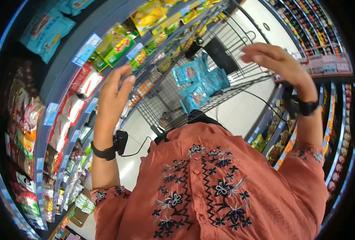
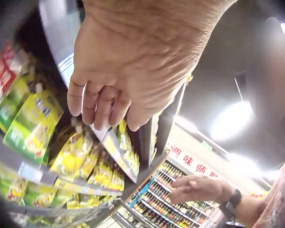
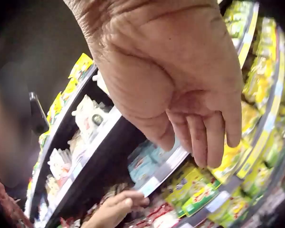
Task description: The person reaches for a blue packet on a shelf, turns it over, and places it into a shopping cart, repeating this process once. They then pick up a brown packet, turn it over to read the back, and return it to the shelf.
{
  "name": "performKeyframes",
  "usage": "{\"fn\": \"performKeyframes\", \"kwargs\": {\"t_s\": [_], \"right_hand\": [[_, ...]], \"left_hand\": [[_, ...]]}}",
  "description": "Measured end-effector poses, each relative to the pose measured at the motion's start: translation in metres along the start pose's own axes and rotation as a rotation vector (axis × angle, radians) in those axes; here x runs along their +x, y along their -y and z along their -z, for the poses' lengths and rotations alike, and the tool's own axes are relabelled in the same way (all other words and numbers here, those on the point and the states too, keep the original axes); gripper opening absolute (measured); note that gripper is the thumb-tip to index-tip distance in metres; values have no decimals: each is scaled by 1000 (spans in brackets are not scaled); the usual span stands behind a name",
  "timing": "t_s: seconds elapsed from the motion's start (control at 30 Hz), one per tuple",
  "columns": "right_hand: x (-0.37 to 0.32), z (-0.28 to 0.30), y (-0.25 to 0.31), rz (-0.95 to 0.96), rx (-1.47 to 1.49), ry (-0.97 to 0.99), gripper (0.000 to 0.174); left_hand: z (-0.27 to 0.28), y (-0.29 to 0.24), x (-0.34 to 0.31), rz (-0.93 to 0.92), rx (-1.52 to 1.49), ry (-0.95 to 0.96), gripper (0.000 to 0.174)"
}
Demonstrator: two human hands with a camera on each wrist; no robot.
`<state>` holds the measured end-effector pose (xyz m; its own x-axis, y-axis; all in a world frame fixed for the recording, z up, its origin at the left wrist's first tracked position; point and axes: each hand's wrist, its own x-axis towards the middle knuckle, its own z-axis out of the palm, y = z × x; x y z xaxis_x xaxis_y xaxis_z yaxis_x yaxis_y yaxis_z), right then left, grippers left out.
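In the head view my left hand (image 1: 115, 94) is raised beside the left shelf, its fingers loosely bent and nothing in them. Green and yellow packets (image 1: 115, 44) on that shelf are nearest to it. My right hand (image 1: 283, 66) is held up over the far side of the shopping cart (image 1: 147, 116), fingers extended and empty. Several blue packets (image 1: 195, 96) lie inside the wire cart, between the two hands. The left wrist view shows the left palm (image 2: 137, 61) with fingers relaxed; in the right wrist view the right palm (image 3: 180, 80) holds nothing.
More blue packets (image 1: 47, 34) sit on the upper left shelf, with red and white packets (image 1: 75, 108) lower down. A black panel (image 1: 221, 54) is at the cart's far end. Shelves of bottles (image 1: 305, 24) stand across the aisle. Cables run from both wrist cameras.
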<state>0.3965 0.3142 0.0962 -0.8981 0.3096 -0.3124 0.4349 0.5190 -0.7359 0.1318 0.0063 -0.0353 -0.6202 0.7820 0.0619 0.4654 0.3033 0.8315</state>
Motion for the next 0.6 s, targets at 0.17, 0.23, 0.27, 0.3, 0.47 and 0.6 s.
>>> {"fn": "performKeyframes", "kwargs": {"t_s": [0.17, 0.23, 0.27, 0.3, 0.47, 0.6], "right_hand": [[-103, 86, -2, -258, -66, -298, 42], [-107, 93, -5, -255, -130, -345, 43], [-105, 96, -7, -246, -161, -365, 43], [-97, 90, -12, -251, -101, -309, 43], [-1, 10, -79, -185, 266, -56, 43], [74, -27, -144, -220, 520, 69, 43]], "left_hand": [[-52, 28, 3, 117, -149, 180, 36], [-65, 24, 3, 152, -195, 215, 35], [-69, 21, 3, 172, -214, 227, 35], [-71, 20, 3, 176, -227, 222, 35], [-69, 12, -2, 291, -252, 154, 38], [-65, 36, -21, 378, -220, 30, 37]]}}
